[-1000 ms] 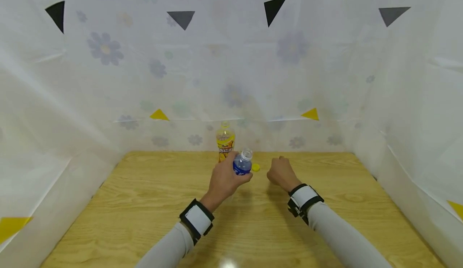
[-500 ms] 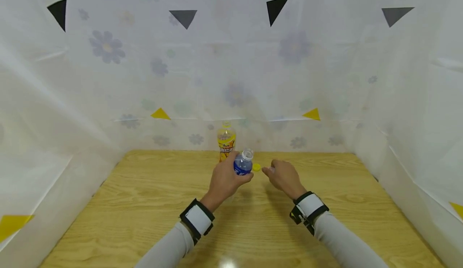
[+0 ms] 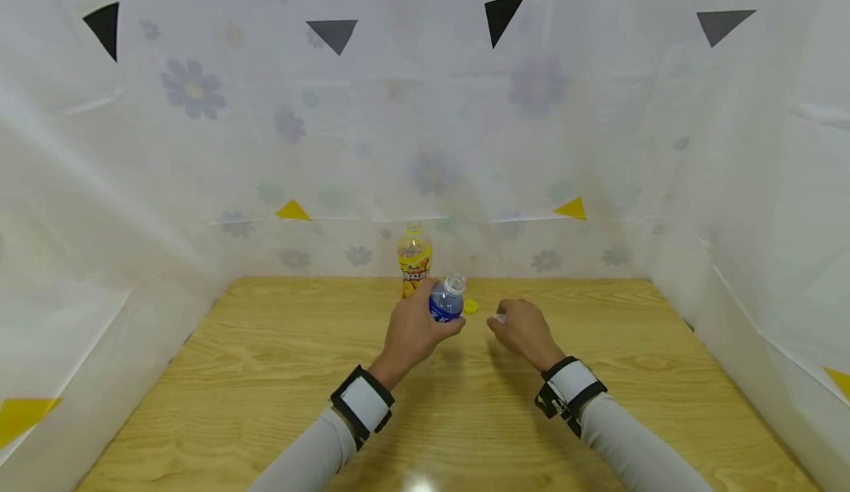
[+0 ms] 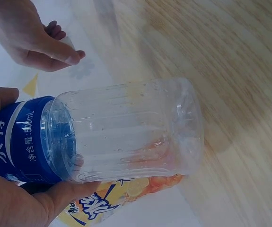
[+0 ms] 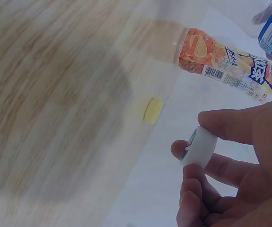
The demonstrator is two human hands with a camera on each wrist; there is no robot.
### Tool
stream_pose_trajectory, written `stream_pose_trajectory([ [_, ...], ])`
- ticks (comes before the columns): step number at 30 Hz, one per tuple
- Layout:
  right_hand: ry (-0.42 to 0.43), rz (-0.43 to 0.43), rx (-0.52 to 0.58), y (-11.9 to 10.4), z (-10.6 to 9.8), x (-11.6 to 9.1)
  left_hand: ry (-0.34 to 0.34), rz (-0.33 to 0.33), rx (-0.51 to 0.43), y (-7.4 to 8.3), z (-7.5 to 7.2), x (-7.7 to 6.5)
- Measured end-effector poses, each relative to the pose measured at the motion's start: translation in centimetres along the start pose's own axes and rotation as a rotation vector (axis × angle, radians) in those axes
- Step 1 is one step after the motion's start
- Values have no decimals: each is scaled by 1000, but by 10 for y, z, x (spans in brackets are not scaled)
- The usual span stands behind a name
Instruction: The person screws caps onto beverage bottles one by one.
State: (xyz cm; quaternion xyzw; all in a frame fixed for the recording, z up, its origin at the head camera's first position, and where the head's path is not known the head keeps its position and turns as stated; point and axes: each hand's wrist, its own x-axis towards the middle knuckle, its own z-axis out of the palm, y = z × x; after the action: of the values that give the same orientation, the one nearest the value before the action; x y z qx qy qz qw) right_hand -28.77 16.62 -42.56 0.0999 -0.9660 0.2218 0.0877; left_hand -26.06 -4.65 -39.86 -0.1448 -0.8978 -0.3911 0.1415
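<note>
My left hand (image 3: 415, 327) grips a clear plastic bottle (image 4: 121, 130) with a blue label round its upper part. In the head view its uncapped neck leans slightly right. The left wrist view shows the bottle's base over the wooden surface. A white bottle cap (image 5: 200, 147) is pinched between the thumb and fingers of my right hand (image 3: 524, 333), to the right of the bottle and apart from it. Behind the left hand stands a yellow-labelled drink bottle (image 3: 415, 262), without a cap and partly hidden. On the table between the hands lies a yellow cap (image 5: 153, 110).
The wooden table (image 3: 279, 403) ends at a white flowered curtain (image 3: 425, 130) at the back, with more sheeting at both sides. Black, grey and yellow triangles are stuck on the curtain.
My right hand has turned at the wrist, so the white cap in its fingers now shows in the head view. The left hand and its bottle have stayed in place.
</note>
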Motion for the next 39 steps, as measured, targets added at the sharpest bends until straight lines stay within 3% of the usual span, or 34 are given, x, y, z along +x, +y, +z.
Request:
stream_pose_trajectory([
  [6,31,11,28,-2,0,-1,1,2,5,0,-1,0],
  [15,-20,85,167,-6,0,0,-3,11,7,0,-1,0],
  [21,-66,90,167,-7,2,0,-2,10,3,-1,0,0],
  [29,41,3,53,-7,6,-1,-1,10,11,0,0,0],
  [39,-50,49,121,-8,8,-3,-8,2,23,-1,-1,0],
])
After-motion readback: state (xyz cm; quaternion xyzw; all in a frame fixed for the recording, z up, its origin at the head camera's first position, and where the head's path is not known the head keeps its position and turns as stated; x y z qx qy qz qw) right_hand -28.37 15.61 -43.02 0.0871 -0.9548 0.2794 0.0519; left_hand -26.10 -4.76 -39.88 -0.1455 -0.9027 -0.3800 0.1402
